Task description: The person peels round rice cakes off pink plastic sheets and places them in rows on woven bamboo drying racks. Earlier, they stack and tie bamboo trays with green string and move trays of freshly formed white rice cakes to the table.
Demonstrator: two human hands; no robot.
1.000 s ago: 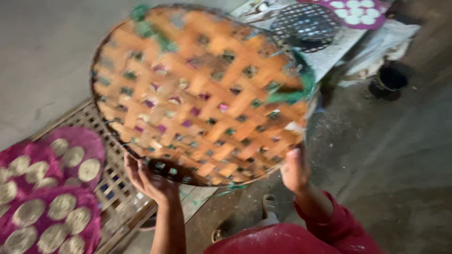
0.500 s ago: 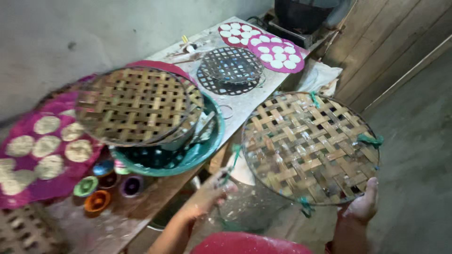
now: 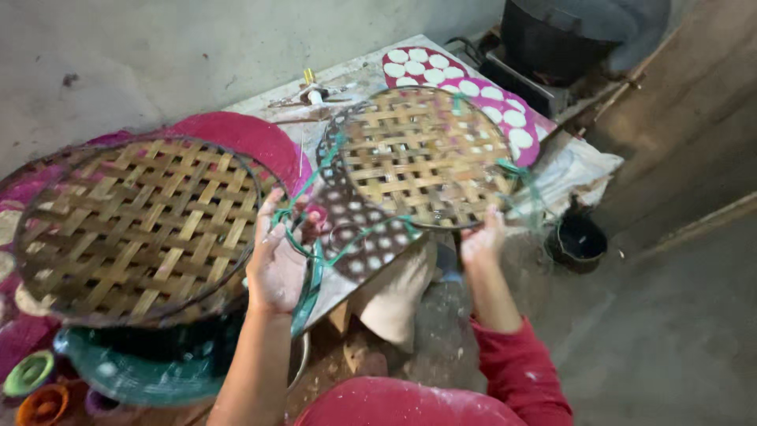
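I hold a round woven bamboo tray point(image 3: 426, 154) with green ties, tilted over the table. My right hand point(image 3: 482, 241) grips its near rim. My left hand point(image 3: 276, 260) is closed on green strings at its left side, beside a second round bamboo tray point(image 3: 138, 229) that rests on a teal basin point(image 3: 150, 371). Under the held tray lies a dark round metal grid point(image 3: 359, 237) on the table.
Pink cloths point(image 3: 520, 134) with several white dough discs lie at the far end and at the left of the table. Small coloured cups point(image 3: 31, 386) stand at the lower left. A dark pot point(image 3: 576, 241) sits on the floor, and a black stove point(image 3: 552, 39) stands at the back.
The held tray has moved from low over the floor on the right up and left over the metal grid. The view has shifted, and my left hand now grips the green strings.
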